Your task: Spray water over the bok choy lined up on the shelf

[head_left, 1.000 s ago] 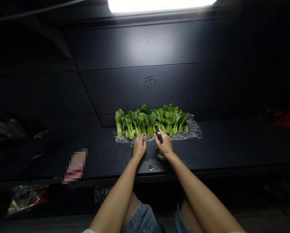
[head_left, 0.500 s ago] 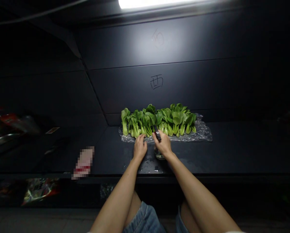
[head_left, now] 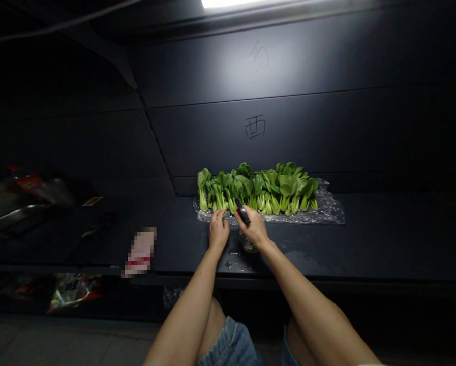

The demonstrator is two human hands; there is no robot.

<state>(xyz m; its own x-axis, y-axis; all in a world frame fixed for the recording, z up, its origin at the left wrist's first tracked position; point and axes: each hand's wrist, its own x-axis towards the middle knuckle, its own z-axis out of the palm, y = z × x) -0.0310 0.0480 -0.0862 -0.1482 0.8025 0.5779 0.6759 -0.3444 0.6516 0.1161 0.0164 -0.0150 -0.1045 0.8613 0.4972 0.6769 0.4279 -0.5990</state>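
My right hand (head_left: pixel 255 229) is wrapped round a spray bottle with a black head (head_left: pixel 242 212); its clear body shows below the hand, just above or on the shelf. A row of green bok choy (head_left: pixel 286 188) stands in front of it, leaves up and pale stems toward me. Under the bok choy lies a clear plastic bag or sheet (head_left: pixel 331 211). At the row's front left edge, my left hand (head_left: pixel 219 233) has its fingers curled near the stems. A bit of green shows by its fingertips, but what it grips is hidden.
Water drops (head_left: pixel 238 263) wet the dark shelf (head_left: pixel 388 239) before me. A blurred-out pink packet (head_left: pixel 141 252) lies left, near the shelf edge. Farther left are a metal tray (head_left: pixel 12 218) and red packaging (head_left: pixel 33 183). Below sits a shiny snack bag (head_left: pixel 73 290). A dark panel rises behind.
The view has shifted slightly, so the shelf and bok choy appear farther right. My right hand and the spray bottle have moved left along the row, nearer my left hand.
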